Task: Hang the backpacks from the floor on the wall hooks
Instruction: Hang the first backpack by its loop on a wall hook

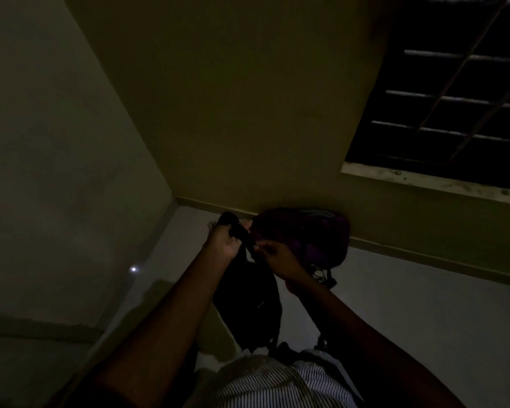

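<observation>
The room is dim. A black backpack (249, 304) hangs in front of me, lifted off the floor. My left hand (223, 240) grips its top strap from the left. My right hand (273, 256) pinches the same strap just to the right. Behind them a purple backpack (309, 234) leans against the base of the far wall, its lower straps trailing on the floor. No wall hook shows in this view.
Pale floor (409, 304) stretches to the right. A barred dark window (454, 98) sits in the far wall at upper right. The left wall (42, 172) meets the far wall in a corner. My striped shirt (277, 381) fills the bottom edge.
</observation>
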`<state>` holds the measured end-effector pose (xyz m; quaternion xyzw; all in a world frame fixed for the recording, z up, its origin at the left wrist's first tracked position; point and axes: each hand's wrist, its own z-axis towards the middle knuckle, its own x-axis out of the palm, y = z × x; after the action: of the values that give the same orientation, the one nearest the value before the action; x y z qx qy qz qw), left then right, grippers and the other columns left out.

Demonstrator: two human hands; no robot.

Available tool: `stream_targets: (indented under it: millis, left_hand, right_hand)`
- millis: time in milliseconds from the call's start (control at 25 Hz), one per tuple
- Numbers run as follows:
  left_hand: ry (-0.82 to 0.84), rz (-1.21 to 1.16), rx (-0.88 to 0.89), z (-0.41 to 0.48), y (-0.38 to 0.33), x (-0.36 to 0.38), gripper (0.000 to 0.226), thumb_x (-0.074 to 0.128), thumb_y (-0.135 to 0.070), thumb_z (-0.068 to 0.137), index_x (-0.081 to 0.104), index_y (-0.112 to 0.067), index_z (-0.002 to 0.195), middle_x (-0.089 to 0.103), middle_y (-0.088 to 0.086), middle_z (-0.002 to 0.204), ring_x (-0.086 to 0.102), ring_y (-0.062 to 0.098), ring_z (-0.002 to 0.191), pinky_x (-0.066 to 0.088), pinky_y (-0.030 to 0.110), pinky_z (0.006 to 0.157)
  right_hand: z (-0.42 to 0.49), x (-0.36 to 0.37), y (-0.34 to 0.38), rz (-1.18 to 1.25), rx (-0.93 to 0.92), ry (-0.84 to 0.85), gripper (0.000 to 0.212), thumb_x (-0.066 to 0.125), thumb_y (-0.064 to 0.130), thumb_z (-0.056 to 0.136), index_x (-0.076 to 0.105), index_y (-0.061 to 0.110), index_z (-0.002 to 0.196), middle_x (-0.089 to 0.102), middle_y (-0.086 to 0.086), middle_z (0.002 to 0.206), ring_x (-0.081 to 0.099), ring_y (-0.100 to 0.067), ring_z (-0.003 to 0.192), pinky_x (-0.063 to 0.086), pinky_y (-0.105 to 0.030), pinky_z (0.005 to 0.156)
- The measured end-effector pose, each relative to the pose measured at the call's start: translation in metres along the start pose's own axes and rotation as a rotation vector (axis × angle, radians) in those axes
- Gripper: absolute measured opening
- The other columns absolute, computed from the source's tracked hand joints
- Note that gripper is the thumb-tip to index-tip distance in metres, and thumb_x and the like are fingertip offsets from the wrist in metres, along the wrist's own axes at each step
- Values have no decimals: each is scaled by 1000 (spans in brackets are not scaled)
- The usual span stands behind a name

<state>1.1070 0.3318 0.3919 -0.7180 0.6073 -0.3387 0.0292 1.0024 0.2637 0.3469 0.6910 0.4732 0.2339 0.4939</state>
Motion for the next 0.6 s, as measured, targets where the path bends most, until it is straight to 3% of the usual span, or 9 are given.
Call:
stream_targets:
  millis: [80,160,240,320,360,440,600]
  left_hand:
    - [35,255,18,-5,-8,-5,26,32,-7,99,53,-5,83,50,10,78,51,21,75,46,30,85]
    - [28,727,137,-11,-7,-17,20,42,-3,95,58,-1,83,54,11,78,50,15,64,48,25,69]
    - [19,1211,465,-12,-1,-30,20,52,0,88,63,2,104,62,14,95,60,18,75,51,23,69]
    - [109,1548,788,-11,-1,-34,34,57,-1,85,62,-4,118,59,16,117,59,26,103,50,28,87]
    - [177,1632,863,-9,-4,-33,36,56,-3,86,61,-5,121,57,18,123,54,30,113,47,32,94]
    - [238,1558,867,-6,-17,-24,30,53,-5,90,62,-1,119,61,22,123,55,32,115,46,31,94]
    - [363,1488,852,-11,-55,17,24,49,-6,93,69,6,99,70,23,98,66,23,81,45,26,68]
  right_hand:
    - [10,-6,4,-69,-38,-38,30,49,11,94,61,-14,104,62,-33,113,62,-32,97,50,-38,87]
    - [12,-7,13,-95,-46,-22,30,55,18,92,65,-9,102,65,-28,112,62,-27,99,47,-33,82]
    - [13,-6,20,-165,-83,42,29,63,17,87,66,-4,105,66,-21,113,63,-27,104,47,-27,84]
    - [15,-7,30,-232,-173,103,27,64,10,85,65,-6,107,66,-14,112,64,-16,99,49,-17,85]
    - [16,-9,38,-245,-213,113,26,62,9,86,65,-6,108,65,-10,108,64,-6,90,48,-10,79]
    - [18,-18,60,-239,-241,104,25,59,12,89,65,-3,108,65,-8,99,61,-1,81,49,-11,72]
    - [18,-58,110,-174,-262,59,24,59,14,89,67,-2,106,67,-6,86,57,-6,68,43,-17,62]
